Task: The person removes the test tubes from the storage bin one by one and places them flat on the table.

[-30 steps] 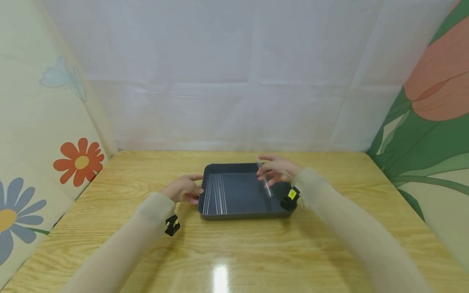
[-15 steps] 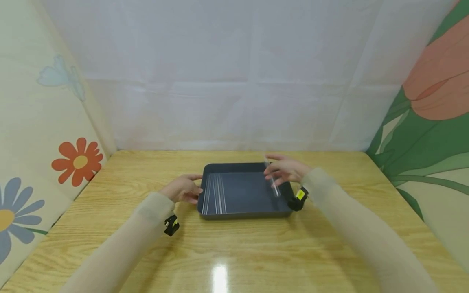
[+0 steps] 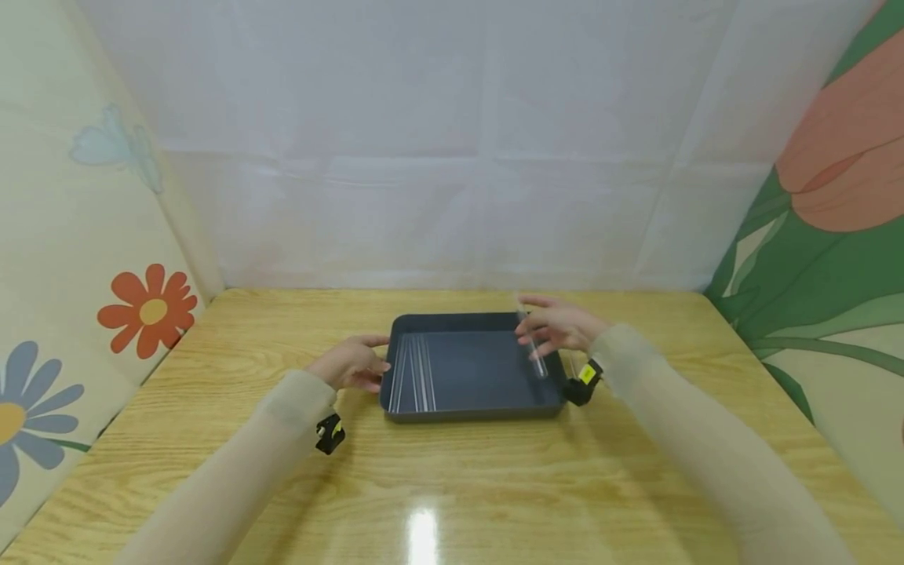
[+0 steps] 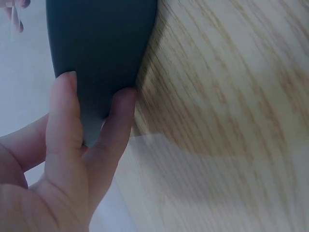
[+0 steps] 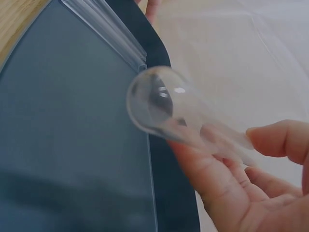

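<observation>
A dark grey rectangular tray [image 3: 480, 413] sits on the table. Inside it, along its left side, lie several clear test tubes [image 3: 422, 373], also seen as tubes [image 5: 104, 31] in the right wrist view. My left hand [image 3: 349, 365] holds the tray's left end, with fingertips [image 4: 124, 96] on its outer wall and rim. Above the tray's right part, my right hand [image 3: 561, 326] pinches a clear test tube [image 3: 539, 365] between thumb and fingers. Its rounded end [image 5: 157, 99] tilts down toward the tray floor, apart from it.
The wooden table [image 3: 452, 486] extends around the tray on all sides. A white cloth [image 3: 424, 196] hangs behind it, and flower-printed cloths [image 3: 63, 275] stand at both sides. A black device [image 3: 585, 382] is strapped at each wrist.
My right hand has moved right across the tray with the test tube still pinched in it, more slowly in the last half second. My left hand stays at the tray's left end.
</observation>
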{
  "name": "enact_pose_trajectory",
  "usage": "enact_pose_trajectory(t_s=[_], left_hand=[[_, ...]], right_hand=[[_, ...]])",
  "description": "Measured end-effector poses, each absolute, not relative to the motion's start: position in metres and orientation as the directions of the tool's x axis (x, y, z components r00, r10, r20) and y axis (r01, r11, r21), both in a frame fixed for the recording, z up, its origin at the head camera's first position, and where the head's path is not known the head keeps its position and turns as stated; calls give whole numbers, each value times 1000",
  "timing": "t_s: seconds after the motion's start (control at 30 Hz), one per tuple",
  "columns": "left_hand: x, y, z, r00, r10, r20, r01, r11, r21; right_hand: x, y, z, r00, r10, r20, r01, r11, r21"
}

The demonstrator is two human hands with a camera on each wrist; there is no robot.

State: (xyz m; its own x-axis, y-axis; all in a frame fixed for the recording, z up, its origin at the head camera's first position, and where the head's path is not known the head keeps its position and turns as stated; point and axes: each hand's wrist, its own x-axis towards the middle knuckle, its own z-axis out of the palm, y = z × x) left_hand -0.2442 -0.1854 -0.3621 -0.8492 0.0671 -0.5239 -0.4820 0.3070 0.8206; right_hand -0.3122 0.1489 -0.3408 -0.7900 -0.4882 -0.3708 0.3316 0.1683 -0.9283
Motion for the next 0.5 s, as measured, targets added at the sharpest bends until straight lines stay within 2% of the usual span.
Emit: enact_pose_trajectory(t_s=[0.5], left_hand=[[-246,-185,-363,-842,65,-535,-493,307,814]], right_hand=[[-309,169,-341,-789,-472,-393,353,174,-919]])
